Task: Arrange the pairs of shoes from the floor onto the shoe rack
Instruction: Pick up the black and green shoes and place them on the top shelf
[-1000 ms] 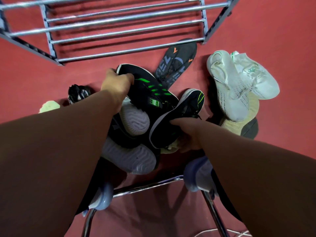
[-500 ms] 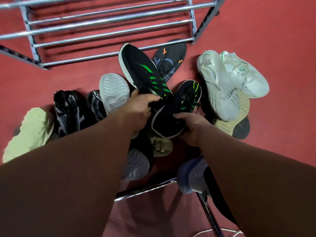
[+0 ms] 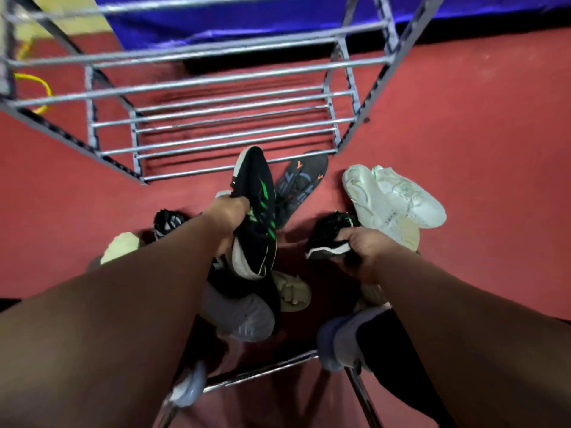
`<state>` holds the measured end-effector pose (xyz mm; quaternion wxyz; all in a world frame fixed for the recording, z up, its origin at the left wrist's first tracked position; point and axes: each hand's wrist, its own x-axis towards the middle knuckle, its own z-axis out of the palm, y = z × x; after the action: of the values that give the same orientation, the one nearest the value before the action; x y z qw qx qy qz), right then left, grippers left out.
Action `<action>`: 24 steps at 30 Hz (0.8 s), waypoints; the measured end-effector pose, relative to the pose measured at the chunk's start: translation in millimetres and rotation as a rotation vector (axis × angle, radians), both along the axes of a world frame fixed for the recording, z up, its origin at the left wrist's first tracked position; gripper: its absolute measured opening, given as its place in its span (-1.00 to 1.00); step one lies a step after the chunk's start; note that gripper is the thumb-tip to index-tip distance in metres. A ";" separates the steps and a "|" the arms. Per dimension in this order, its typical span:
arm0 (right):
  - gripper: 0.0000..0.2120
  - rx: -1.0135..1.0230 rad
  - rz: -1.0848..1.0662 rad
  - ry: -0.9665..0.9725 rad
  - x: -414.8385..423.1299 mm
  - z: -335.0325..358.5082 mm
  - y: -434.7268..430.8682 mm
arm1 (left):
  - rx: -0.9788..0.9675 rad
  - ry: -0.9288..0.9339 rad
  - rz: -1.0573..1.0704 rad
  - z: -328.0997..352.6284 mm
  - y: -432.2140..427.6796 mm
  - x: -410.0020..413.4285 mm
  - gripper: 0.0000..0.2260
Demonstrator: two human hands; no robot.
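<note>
the left hand (image 3: 229,214) is clamped on a black shoe with green stripes (image 3: 259,186), fingers curled over its upper side near the middle. the shoe stands tilted, toe pointing away toward the rack (image 3: 197,82) and heel with pale sole hanging below the hand. its toe overlaps the rack's lowest front bar in this view; whether it touches the bar cannot be told.

the right hand (image 3: 364,251) grips the second black shoe (image 3: 330,230) from its right side, fingers wrapped round it. this shoe sits left of and just above the knuckles, its white sole edge facing down and a bit of green showing at its top. the two held shoes are apart, with red floor (image 3: 463,149) showing between them.

more shoes lie on the floor. a dark shoe, sole up (image 3: 304,180), lies just right of the striped shoe's toe. a white pair (image 3: 398,199) lies beyond the right hand, near the second shoe. a grey shoe (image 3: 244,316) and a beige shoe (image 3: 293,291) lie under the striped shoe's heel. a black-and-white shoe (image 3: 168,220) and a pale yellow shoe (image 3: 120,245) show left of the left forearm.

the rack's shelves, bare metal bars, stand ahead of both hands. a blue sheet (image 3: 247,17) lies behind it.
</note>
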<state>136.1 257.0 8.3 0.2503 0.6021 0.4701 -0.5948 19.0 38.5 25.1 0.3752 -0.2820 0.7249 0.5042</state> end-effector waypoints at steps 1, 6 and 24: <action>-0.95 0.006 0.023 0.001 -1.8 17.0 0.4 | -0.017 0.021 0.009 21.4 -5.3 1.9 -0.74; -0.82 0.050 0.065 0.122 -0.5 109.5 -11.3 | -0.017 0.131 0.005 133.6 -24.5 17.7 -0.80; -0.69 -0.153 -0.149 0.948 16.6 388.7 -98.6 | 0.326 0.497 0.071 411.7 -101.2 64.0 -0.88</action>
<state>152.7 158.4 397.0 0.0090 0.2767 0.4429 -0.8527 83.1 -62.7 436.8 0.2087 -0.1113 0.6936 0.6804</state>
